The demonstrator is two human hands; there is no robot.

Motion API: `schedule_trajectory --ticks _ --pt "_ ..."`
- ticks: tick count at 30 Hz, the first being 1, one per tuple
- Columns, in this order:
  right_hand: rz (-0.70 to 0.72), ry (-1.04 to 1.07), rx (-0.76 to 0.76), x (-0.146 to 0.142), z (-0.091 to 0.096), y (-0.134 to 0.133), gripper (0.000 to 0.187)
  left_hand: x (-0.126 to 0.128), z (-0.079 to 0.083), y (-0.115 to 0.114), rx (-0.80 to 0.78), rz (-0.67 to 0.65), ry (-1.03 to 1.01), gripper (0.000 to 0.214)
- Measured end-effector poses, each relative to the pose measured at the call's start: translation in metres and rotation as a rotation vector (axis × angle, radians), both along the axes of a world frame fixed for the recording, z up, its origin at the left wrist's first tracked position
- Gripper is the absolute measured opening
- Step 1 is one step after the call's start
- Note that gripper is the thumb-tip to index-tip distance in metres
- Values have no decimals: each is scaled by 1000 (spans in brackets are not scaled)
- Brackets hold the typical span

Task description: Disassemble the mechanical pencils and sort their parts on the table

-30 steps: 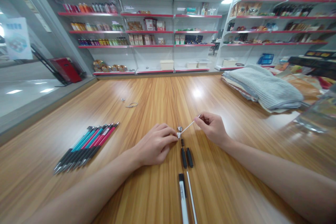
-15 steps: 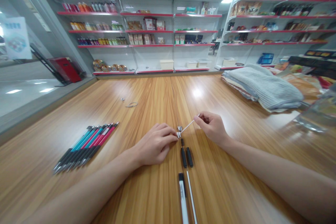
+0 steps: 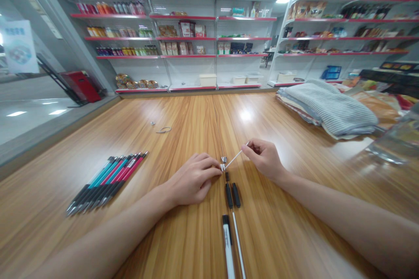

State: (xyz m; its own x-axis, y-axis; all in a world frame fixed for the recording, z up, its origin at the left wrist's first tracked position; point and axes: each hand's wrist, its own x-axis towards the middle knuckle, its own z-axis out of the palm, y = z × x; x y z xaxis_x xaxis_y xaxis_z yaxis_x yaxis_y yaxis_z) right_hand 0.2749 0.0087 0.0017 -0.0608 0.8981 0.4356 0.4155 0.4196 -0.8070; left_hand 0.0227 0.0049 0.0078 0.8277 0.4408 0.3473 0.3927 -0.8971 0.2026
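Observation:
My left hand (image 3: 194, 179) rests on the wooden table (image 3: 183, 117), its fingertips pinched on a small white part (image 3: 222, 167). My right hand (image 3: 266, 157) pinches the far end of a thin white tube (image 3: 234, 158) whose near end touches that white part. Two small metal tips (image 3: 224, 159) lie just beyond it. Close to me lie two black grips (image 3: 232, 195), a thin white refill (image 3: 238, 244) and a white barrel with a black end (image 3: 228, 246).
A row of several assembled pens (image 3: 108, 178), teal, pink and black, lies at the left. A wire loop (image 3: 163, 130) lies farther back. Folded striped cloths (image 3: 330, 111) are stacked at the right. Shop shelves (image 3: 196, 35) stand behind the table.

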Motion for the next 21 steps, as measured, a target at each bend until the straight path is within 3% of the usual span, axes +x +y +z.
schedule_trajectory --ticks 21 --pt "10 -4 2 0 0 -1 30 0 1 -1 15 -3 -28 35"
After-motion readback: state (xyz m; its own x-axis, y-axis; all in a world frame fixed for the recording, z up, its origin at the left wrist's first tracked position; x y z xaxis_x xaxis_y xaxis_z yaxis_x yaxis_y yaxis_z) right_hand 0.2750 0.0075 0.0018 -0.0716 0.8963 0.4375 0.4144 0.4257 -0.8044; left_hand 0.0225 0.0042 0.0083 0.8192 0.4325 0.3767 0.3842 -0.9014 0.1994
